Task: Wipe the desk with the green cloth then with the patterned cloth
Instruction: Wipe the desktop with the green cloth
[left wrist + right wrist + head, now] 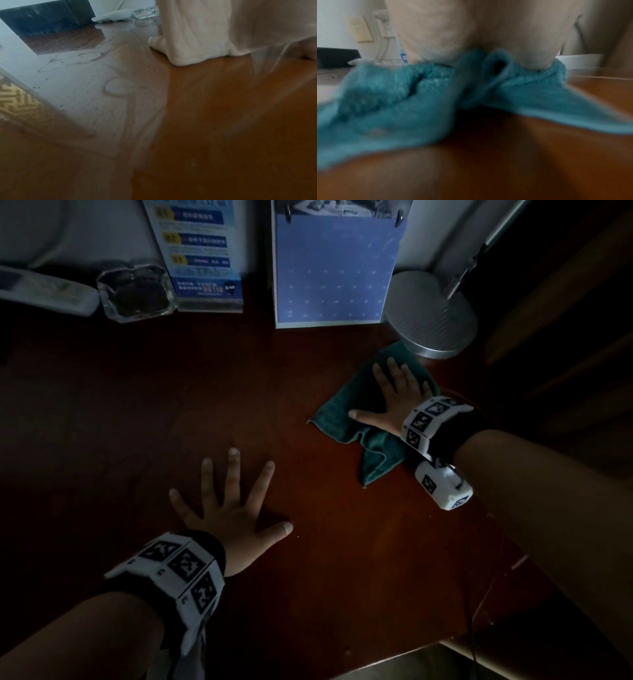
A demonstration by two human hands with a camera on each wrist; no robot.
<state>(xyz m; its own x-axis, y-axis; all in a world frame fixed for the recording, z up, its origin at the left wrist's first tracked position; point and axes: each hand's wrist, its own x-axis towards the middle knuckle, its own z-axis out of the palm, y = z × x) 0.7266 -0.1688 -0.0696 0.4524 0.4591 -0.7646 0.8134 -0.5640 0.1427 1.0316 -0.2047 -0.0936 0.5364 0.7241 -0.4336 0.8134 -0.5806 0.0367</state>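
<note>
The green cloth (346,409) lies rumpled on the dark wooden desk (171,405) at the right, just in front of the lamp base. My right hand (394,395) presses flat on it with straight, spread fingers. In the right wrist view the cloth (402,101) bunches under my palm (471,33). My left hand (226,501) rests flat on the bare desk nearer me, fingers spread, holding nothing. Its fingers (188,40) touch the wood in the left wrist view. The patterned cloth is not in sight.
Along the back edge stand a white remote (48,290), a glass ashtray (137,292), a blue leaflet stand (202,258), a blue desk calendar (335,268) and a round silver lamp base (431,316). Smears and a wet patch (116,88) mark the desk's left part.
</note>
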